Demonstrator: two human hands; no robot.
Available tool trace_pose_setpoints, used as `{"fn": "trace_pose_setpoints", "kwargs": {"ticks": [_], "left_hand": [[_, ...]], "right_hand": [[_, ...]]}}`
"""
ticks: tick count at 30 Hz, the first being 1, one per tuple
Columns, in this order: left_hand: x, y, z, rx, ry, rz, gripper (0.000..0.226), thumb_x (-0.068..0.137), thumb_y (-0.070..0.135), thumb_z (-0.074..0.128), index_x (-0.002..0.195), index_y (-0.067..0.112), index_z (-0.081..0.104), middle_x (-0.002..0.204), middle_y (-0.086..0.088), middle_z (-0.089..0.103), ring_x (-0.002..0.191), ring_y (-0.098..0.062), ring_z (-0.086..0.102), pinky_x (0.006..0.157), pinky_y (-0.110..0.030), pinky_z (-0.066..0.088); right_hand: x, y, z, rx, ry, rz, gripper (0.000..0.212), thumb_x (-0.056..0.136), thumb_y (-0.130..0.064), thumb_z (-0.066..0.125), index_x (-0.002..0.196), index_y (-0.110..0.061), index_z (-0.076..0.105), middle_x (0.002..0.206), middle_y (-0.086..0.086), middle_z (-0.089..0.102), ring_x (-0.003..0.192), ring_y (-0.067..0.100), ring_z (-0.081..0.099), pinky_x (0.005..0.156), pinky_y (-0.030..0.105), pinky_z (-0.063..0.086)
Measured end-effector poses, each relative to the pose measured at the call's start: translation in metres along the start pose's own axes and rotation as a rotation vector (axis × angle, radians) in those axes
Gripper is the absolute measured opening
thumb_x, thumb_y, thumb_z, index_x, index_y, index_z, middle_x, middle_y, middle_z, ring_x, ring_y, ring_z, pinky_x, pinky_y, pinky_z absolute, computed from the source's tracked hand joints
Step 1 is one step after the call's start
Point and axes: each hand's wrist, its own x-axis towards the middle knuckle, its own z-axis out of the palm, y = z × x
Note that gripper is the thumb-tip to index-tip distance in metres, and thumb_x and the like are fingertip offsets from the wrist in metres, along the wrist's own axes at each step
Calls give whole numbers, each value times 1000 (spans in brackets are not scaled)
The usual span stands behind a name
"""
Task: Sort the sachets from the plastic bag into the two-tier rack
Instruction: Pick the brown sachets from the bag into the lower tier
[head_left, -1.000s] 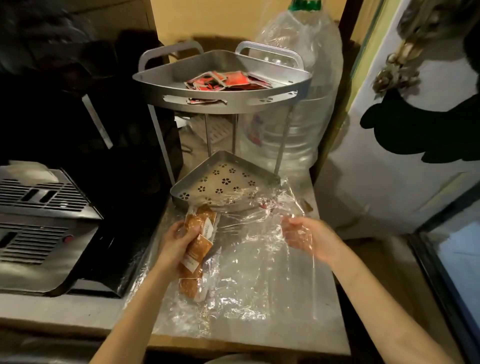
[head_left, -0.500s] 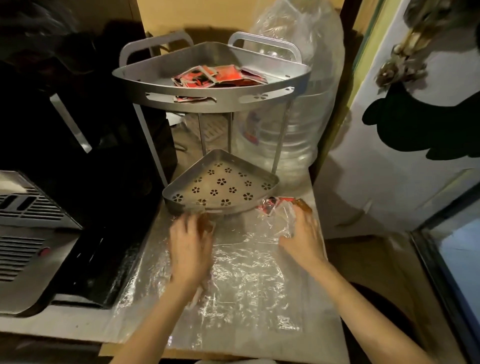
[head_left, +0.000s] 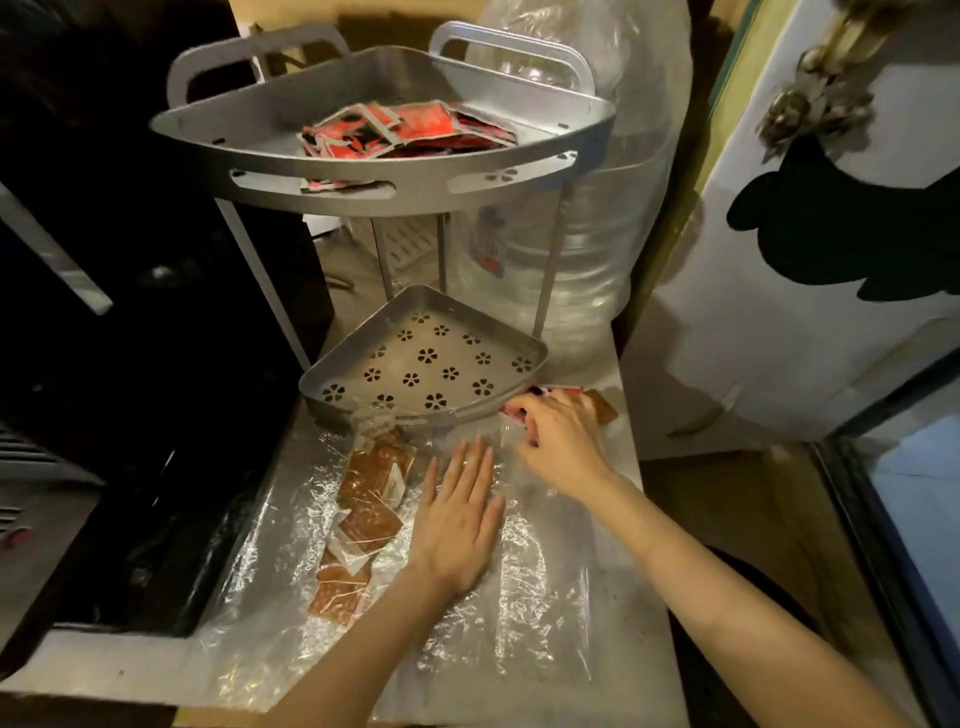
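A metal two-tier corner rack stands at the back of the counter. Its top tier holds a pile of red sachets; its perforated bottom tier holds nothing. A clear plastic bag lies flat in front of the rack, with several brown sachets inside it at the left. My left hand lies flat and open on the bag, just right of the brown sachets. My right hand pinches the bag's far right corner, next to a red sachet and a brown sachet.
A large clear water bottle stands behind the rack. A dark appliance fills the left side of the counter. A white fridge door is at the right, past the counter's right edge.
My left hand has let go of the brown sachets and slid right, flat on the bag. My right hand moved forward to the bag's far corner by the bottom tier.
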Motion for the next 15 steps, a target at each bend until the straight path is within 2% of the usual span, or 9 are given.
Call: {"fn": "trace_pose_setpoints", "kwargs": {"ticks": [3,6,9,13,15], "left_hand": [[1,-1,0,-11,-6,4,74,74,53,-30,141,22,-20,150,2,-26,136,-14,-29,114,-39,-16],[-1,0,-2,-35,-19,-1,80,69,55,-36,140,23,-20,150,2,-27,136,-14,-29,115,-40,-15],[-2,0,-3,-41,-28,4,82,67,56,-37,141,26,-20,150,2,-26,137,-14,-28,114,-40,-16],[-2,0,-4,-33,-25,17,80,67,57,-37,140,30,-19,151,3,-25,137,-15,-27,114,-40,-16],[-1,0,-4,-38,-22,23,79,68,58,-34,141,30,-18,151,3,-24,138,-15,-26,114,-40,-17]], "right_hand": [[0,8,-8,46,-6,34,26,79,-13,58,101,-23,68,100,-2,70,108,20,52,95,37,28],[0,24,-14,95,22,82,14,76,-15,63,80,-22,75,95,1,72,97,24,53,90,38,36],[-5,38,-18,376,12,190,10,73,-12,70,67,-20,72,87,-3,66,99,22,50,89,37,39],[-17,47,-24,659,-12,277,28,73,0,68,60,-25,64,83,-11,60,91,3,53,81,15,36],[-21,49,-27,717,-5,316,26,74,4,66,62,-19,65,85,-11,59,93,5,54,79,8,36]]}}
